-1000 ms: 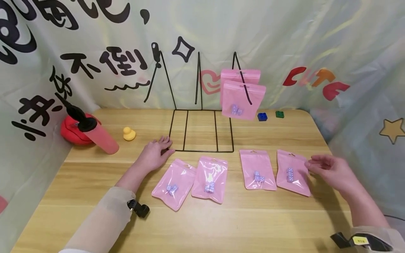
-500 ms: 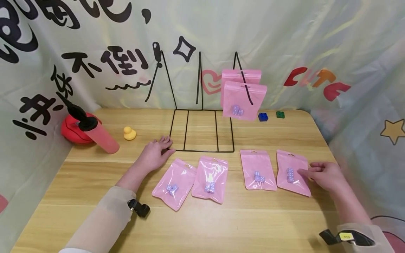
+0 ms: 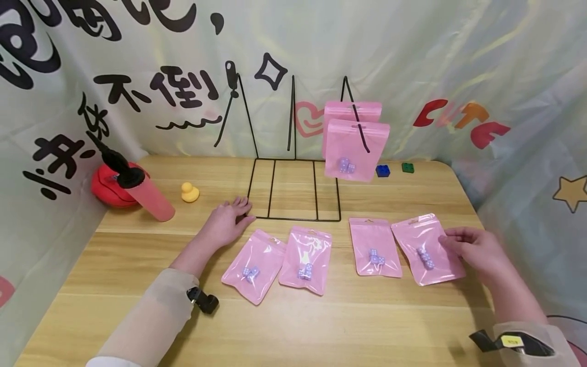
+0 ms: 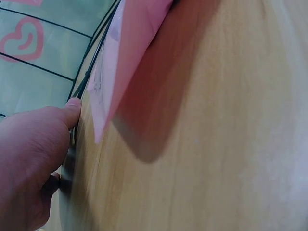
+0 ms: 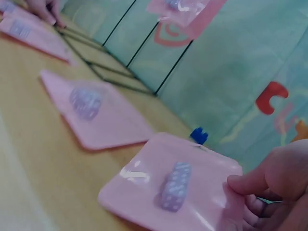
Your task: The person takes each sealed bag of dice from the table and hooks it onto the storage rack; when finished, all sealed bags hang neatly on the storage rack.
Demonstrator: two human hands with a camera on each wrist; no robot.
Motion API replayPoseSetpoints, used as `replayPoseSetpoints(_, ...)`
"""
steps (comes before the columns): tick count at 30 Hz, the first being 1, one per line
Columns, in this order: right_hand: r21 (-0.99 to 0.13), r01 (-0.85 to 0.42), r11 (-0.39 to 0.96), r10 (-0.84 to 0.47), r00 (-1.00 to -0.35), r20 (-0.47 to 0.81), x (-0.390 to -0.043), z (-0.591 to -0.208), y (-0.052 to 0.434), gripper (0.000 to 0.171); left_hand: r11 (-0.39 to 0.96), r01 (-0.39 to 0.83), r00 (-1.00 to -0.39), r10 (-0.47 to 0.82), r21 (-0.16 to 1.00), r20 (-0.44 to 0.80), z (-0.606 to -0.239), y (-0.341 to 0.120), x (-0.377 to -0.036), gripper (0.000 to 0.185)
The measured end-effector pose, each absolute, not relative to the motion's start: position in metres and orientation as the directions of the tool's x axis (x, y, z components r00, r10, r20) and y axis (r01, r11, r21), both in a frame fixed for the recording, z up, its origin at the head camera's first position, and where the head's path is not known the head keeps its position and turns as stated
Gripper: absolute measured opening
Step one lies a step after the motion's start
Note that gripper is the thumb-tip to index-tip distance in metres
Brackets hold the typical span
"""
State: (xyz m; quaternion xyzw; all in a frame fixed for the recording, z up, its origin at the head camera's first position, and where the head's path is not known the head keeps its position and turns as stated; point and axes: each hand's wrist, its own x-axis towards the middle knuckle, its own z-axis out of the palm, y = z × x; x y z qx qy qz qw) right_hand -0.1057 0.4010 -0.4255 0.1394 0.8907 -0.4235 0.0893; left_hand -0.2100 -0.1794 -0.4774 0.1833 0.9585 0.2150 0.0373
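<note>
My right hand pinches the right edge of a pink zip bag, thumb on top and fingers beneath. Several purple dice show in a row inside it. The bag is tilted, its upper left corner beside another pink dice bag. At the far left, my left hand rests with extended fingers on the front left corner of the black wire display rack. In the left wrist view its thumb touches the wire. Two pink bags hang one behind the other on the rack's right hook, the front bag holding dice.
Two more pink dice bags, a left one and a right one, lie before the rack. A yellow duck, pink bottle and red pouch stand left. Blue and green bricks sit behind, near the printed curtain.
My right hand moved in onto the rightmost bag and took its edge. That bag has turned and its right side has come up. The left hand stays at the rack.
</note>
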Motion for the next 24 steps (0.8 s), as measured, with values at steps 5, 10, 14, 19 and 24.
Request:
replayPoseSetpoints(5, -0.763, 0.252, 0.595, 0.135, -0.967, -0.215, -0.108, -0.408, 0.396, 0.043, 0.839, 0.330, -0.932, 0.363, 0.432, 0.006, -0.477, -0.179, -0.209, 0.054)
replayPoseSetpoints(10, -0.806, 0.206, 0.554, 0.141, -0.978, -0.154, -0.112, -0.394, 0.391, 0.042, 0.839, 0.331, -0.932, 0.363, 0.431, 0.008, -0.477, -0.179, -0.209, 0.055)
replayPoseSetpoints(14, -0.812, 0.197, 0.549, 0.157, -0.979, -0.131, -0.113, -0.384, 0.383, 0.047, 0.842, 0.327, -0.933, 0.361, 0.429, 0.001, -0.476, -0.179, -0.208, 0.055)
replayPoseSetpoints(19, -0.782, 0.169, 0.600, 0.169, -0.982, -0.083, -0.112, -0.373, 0.368, 0.042, 0.845, 0.326, -0.933, 0.360, 0.424, 0.001, -0.475, -0.178, -0.208, 0.054)
replayPoseSetpoints(24, -0.794, 0.099, 0.600, 0.158, -0.987, -0.004, -0.114, -0.366, 0.350, 0.034, 0.842, 0.322, -0.935, 0.355, 0.433, 0.005, -0.473, -0.177, -0.206, 0.053)
